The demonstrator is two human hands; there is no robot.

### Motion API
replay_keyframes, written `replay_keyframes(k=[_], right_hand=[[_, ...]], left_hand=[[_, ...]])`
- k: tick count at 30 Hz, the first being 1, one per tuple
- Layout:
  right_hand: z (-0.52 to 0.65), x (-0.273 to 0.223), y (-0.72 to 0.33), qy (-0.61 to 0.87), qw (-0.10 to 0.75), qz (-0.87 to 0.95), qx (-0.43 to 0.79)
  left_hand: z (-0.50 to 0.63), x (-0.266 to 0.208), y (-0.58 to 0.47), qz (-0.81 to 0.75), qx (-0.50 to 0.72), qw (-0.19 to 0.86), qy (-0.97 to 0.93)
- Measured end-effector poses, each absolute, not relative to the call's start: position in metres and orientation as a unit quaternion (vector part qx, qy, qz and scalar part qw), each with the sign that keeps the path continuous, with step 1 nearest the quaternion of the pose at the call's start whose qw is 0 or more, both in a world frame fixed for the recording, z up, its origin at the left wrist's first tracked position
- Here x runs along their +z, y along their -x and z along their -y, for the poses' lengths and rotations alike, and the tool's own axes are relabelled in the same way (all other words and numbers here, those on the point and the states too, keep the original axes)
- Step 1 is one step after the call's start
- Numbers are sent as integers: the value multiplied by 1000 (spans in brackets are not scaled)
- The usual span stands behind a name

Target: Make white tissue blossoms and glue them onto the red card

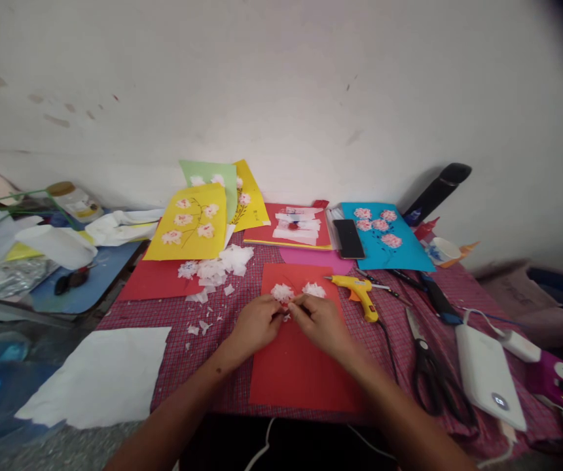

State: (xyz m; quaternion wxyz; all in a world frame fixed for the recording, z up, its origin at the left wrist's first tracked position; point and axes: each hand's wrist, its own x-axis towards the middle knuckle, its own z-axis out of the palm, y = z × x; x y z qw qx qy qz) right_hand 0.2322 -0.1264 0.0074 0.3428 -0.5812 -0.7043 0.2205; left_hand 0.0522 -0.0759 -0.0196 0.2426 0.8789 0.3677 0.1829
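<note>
My left hand [260,320] and my right hand [321,322] meet over a red sheet of paper [296,373], fingertips drawn together in a pinch. A tiny pale bit shows between them, but what they hold is too small to name. Just beyond my left fingers a white crumpled-paper flower [282,292] sits on the sheet, and a second white flower [313,289] lies by my right knuckles. Thin dark stem lines run between the flowers. To the right of my right hand rests a yellow hot glue gun [357,291], its nozzle pointing left over the sheet's edge.
Torn white tissue pieces [220,267] lie left of the sheet. Black-handled scissors [433,376] and a white power bank [488,373] are at right. A phone [349,239], a blue flower picture [384,239] and a yellow flower picture [188,226] stand behind. White paper [102,376] overhangs the left edge.
</note>
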Motion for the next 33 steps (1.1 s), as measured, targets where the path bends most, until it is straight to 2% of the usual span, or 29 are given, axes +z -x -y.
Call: replay_keyframes(k=[24,33], right_hand=[[131,2,-224,602,464,617,205],[143,9,-233,602,520,555,242]], left_hand=[[74,-20,-55,-380,154,199,-890],[72,-17,-49,-367,173,259,-877]])
